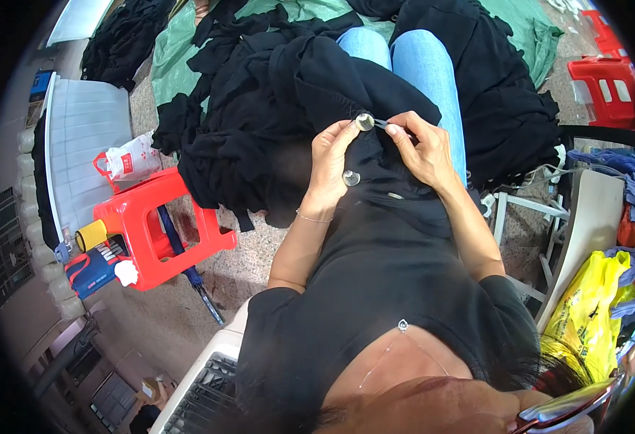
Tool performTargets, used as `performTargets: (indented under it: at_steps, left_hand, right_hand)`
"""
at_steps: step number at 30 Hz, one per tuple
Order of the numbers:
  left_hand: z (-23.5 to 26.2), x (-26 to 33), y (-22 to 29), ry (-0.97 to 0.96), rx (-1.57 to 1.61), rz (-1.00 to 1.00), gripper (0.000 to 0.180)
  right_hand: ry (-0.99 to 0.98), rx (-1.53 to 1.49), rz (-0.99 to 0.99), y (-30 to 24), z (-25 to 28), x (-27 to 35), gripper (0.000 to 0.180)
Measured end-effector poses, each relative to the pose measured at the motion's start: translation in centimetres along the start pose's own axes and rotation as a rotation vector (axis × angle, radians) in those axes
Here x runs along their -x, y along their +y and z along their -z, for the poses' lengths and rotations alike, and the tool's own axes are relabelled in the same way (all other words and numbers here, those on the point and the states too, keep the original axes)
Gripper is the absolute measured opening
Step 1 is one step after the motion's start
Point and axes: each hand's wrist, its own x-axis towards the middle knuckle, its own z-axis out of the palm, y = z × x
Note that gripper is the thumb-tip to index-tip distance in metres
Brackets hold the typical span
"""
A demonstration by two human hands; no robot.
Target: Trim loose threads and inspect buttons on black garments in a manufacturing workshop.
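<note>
Black fabric (260, 123) lies heaped over my lap. At its edge, my left hand (330, 159) pinches a shiny round button (364, 121) between thumb and finger. My right hand (424, 150) is closed on a thin, pale grey tool (381, 124) whose tip meets the button's right side; its kind is too small to make out. Beside my left wrist, a second shiny button (351, 178) sits on black cloth. A flat, pale disc (395, 195) shows edge-on a little to the right.
At the left stand a red plastic stool (155, 271), a blue bag (99, 269) and a white plastic bin (90, 119). A folded umbrella (205, 295) lies beneath the stool. Red stools (607, 94), a yellow bag (589, 311) and blue cloth (632, 173) are on the right. Green sheeting (173, 65) spreads beyond.
</note>
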Motion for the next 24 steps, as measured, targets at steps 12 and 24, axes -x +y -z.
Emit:
performTargets:
  at_steps: [12, 24]
  left_hand:
    - [0.12, -0.04, -0.46, -0.006, -0.165, -0.052, 0.014]
    - [0.12, 0.0, -0.35, -0.009, -0.072, 0.011, 0.013]
  right_hand:
    - [0.008, 0.029, 0.034, -0.12, -0.19, 0.12, 0.012]
    - [0.109, -0.031, 0.056, 0.36, -0.93, 0.46, 0.011]
